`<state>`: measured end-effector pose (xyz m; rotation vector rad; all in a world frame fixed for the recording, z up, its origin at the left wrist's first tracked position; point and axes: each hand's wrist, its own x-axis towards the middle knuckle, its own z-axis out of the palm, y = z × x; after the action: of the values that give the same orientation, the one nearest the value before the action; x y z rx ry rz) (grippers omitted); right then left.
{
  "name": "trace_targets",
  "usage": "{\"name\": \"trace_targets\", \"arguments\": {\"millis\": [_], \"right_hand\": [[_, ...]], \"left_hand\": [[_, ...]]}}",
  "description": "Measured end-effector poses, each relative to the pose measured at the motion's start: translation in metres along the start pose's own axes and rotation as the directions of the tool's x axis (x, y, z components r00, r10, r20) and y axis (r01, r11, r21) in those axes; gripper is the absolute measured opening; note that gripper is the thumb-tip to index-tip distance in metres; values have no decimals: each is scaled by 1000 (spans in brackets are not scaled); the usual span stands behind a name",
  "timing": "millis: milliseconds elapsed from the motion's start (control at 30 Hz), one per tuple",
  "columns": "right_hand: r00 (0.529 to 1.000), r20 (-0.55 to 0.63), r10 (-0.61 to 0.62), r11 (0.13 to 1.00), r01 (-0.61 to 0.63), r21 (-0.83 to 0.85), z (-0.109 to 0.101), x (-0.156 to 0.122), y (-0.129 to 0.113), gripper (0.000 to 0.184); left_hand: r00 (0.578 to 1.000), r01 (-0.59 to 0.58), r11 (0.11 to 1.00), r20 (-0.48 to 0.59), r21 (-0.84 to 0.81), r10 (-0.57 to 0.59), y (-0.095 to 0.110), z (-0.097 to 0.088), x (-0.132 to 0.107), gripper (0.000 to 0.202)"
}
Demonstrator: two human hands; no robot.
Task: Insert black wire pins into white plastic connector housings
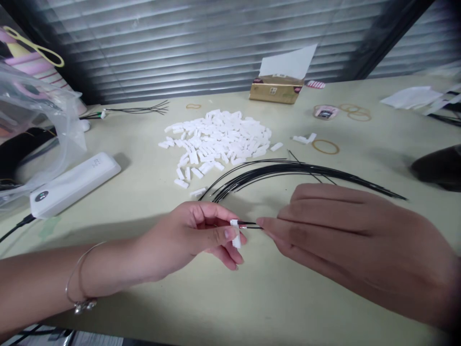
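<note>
Head view: the left hand (pixel 190 233) pinches a white connector (pixel 236 235) between thumb and fingers, before a heap of white pieces (pixel 223 137); the right hand (pixel 345 235), fingertips closed, grips black wires (pixel 252 223) reaching it. A gold box (pixel 264 92) stands flap-up, contents hidden, its print too small to read

I hold a white connector (pixel 236 236); the heaped pieces (pixel 226 137) are also white. My wires (pixel 251 223) are black. The table (pixel 137 139) is pale green, the box (pixel 275 91) is golden, and one small item (pixel 316 84) has red and white stripes.
</note>
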<state>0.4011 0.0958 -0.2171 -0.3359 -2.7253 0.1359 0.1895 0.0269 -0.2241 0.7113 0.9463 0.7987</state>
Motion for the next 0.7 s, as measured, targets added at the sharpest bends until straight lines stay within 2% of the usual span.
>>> {"name": "trace_targets", "arguments": {"millis": [67, 233, 433, 633, 700], "right_hand": [[999, 3, -36, 999, 36, 24, 1, 0, 0, 28], [992, -94, -85, 996, 83, -18, 4, 4, -2, 15], [983, -117, -139, 990, 142, 13, 5, 15, -9, 30], [987, -119, -110, 992, 117, 56, 7, 13, -10, 26], [992, -111, -54, 983, 73, 169, 4, 13, -3, 16]], "left_hand": [[1000, 4, 1000, 4, 2, -4, 0, 0, 0, 6], [1000, 5, 999, 8, 43, -6, 0, 0, 0, 7], [999, 46, 986, -4, 158, -46, 1, 0, -1, 14], [998, 65, 975, -9, 213, -64, 2, 1, 0, 16], [998, 57, 982, -14, 179, -55, 1, 3, 0, 14]]}}
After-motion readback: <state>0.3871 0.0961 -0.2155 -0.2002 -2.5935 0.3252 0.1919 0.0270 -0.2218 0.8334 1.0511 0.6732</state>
